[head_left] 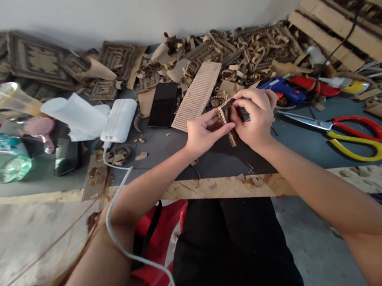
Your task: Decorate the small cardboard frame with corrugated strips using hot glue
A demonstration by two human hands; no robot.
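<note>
My left hand (204, 133) and my right hand (255, 117) meet over the dark table top (297, 142), both pinching one small piece of corrugated cardboard strip (225, 115). The strip is folded and ridged, brown, and runs from my right fingertips down past my left thumb. My left fingers support it from below; my right fingers curl over its upper end. Part of the strip is hidden behind my right hand.
A flat corrugated sheet (198, 95), a black phone (163, 104) and a white power bank (120, 120) with its cable lie to the left. Red-and-yellow scissors (353, 133) and a blue glue gun (283, 89) lie to the right. Cardboard scraps (244, 50) are heaped behind.
</note>
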